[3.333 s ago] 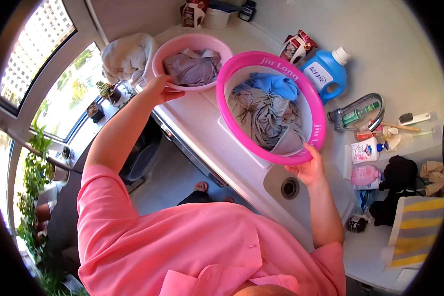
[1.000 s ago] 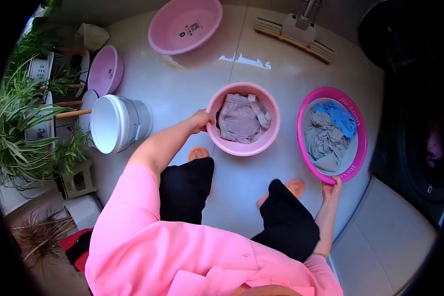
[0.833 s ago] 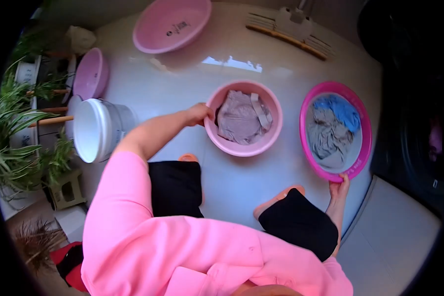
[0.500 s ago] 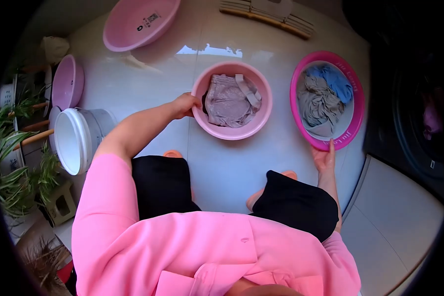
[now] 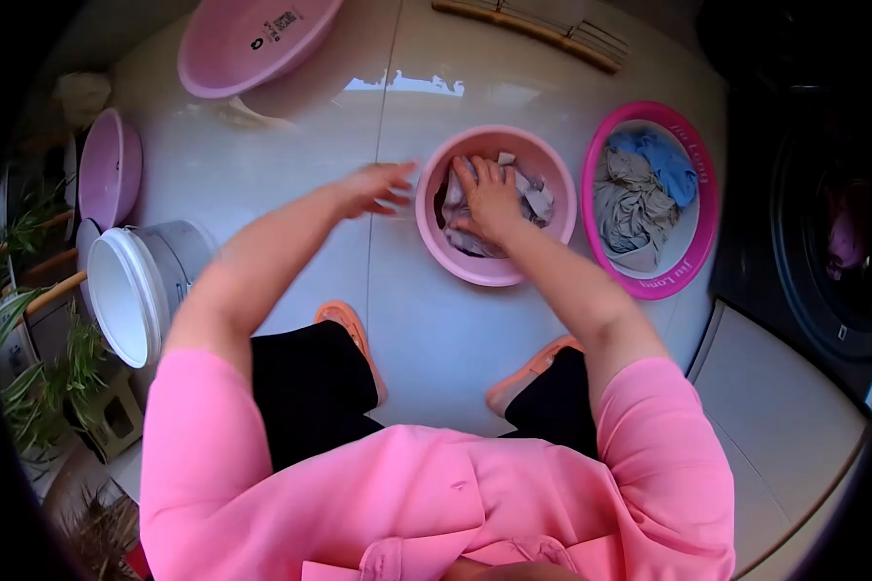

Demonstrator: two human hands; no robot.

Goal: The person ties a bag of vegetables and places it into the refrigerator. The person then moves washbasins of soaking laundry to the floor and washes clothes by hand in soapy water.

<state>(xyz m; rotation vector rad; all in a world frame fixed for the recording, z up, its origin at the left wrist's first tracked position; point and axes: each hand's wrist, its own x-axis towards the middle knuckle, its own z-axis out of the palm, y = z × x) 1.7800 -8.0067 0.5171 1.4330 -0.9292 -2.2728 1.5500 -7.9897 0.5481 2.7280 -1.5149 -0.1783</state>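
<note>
On the tiled floor in front of me stands a pink basin [image 5: 499, 275] holding a mauve garment [image 5: 455, 213] with a pale strap. My right hand [image 5: 491, 201] reaches into the basin, palm down, its fingers spread over the cloth. Just outside the left rim, my left hand [image 5: 373, 189] is in the air with its fingers apart and nothing in it. To the right of this basin is a bright pink-rimmed basin [image 5: 704, 223] with a white inside. A grey-beige cloth [image 5: 634, 203] and a blue cloth [image 5: 670, 167] lie bunched in it.
A larger pink basin [image 5: 261, 48] is at the back left. Along the left side are a white bucket [image 5: 131, 300], a smaller pink basin [image 5: 111, 169] and potted plants [image 5: 68, 373]. A dark front-loading machine [image 5: 794, 223] stands at right. A bamboo-edged rack [image 5: 533, 34] lies behind.
My right hand has left the bright pink-rimmed basin and come onto the mauve garment. My left hand has let go of the pink basin's rim. In view, that basin sits farther right.
</note>
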